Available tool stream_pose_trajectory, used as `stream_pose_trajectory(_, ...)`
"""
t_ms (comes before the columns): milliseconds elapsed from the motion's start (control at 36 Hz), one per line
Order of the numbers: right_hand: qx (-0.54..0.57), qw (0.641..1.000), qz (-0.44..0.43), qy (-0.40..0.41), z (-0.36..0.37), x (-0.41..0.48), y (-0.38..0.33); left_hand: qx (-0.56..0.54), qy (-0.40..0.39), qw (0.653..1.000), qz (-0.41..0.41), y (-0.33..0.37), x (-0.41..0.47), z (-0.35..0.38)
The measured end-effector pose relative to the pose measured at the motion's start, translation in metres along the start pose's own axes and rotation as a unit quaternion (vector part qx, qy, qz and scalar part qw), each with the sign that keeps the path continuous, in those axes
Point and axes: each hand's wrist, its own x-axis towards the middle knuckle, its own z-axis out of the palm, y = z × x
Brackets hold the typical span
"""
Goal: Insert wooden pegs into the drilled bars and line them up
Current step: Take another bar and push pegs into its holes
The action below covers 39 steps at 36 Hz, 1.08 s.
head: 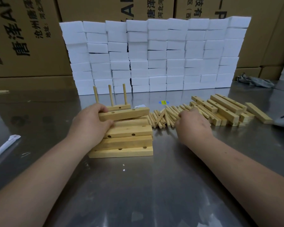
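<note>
Left hand (90, 122) grips a drilled bar (126, 114) atop the stack (128, 142) on the steel table (154, 185); right hand (192, 123) sits on loose pegs (162, 117), and I can't tell its grasp. White foam blocks (154, 54), cartons (23, 38) behind.

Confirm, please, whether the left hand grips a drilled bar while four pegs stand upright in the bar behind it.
Not four: the head view shows three pegs standing upright in the bar behind it. The left hand does grip a drilled bar.
</note>
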Motion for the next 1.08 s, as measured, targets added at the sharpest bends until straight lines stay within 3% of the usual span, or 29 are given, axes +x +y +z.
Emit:
stream_pose_trajectory(194,0.046,0.999,0.018,0.009,-0.001,0.001,0.0,-0.087,0.121,0.987,0.056,0.009,-0.01,-0.009)
stream_pose_trajectory(361,0.109,0.993,0.019,0.036,-0.003,0.004,0.002,-0.23,0.119,0.966,0.02,0.011,-0.017,-0.011)
stream_pose_trajectory(500,0.197,0.975,-0.037,0.091,-0.007,-0.001,0.001,-0.322,0.101,0.94,-0.057,0.013,-0.015,-0.008)
stream_pose_trajectory(611,0.29,0.949,-0.097,0.075,-0.01,-0.014,-0.001,-0.321,0.101,0.936,-0.101,0.019,-0.015,-0.008)
stream_pose_trajectory(722,0.383,0.908,-0.15,0.081,-0.017,-0.025,-0.004,-0.313,0.089,0.941,-0.091,0.018,-0.015,-0.008)
stream_pose_trajectory(917,0.338,0.912,-0.223,0.07,-0.017,-0.036,-0.01,-0.317,0.071,0.94,-0.107,0.022,-0.016,-0.007)
stream_pose_trajectory(1083,0.331,0.905,-0.26,0.062,-0.017,-0.042,-0.015,-0.312,-0.004,0.947,-0.073,0.031,-0.022,-0.008)
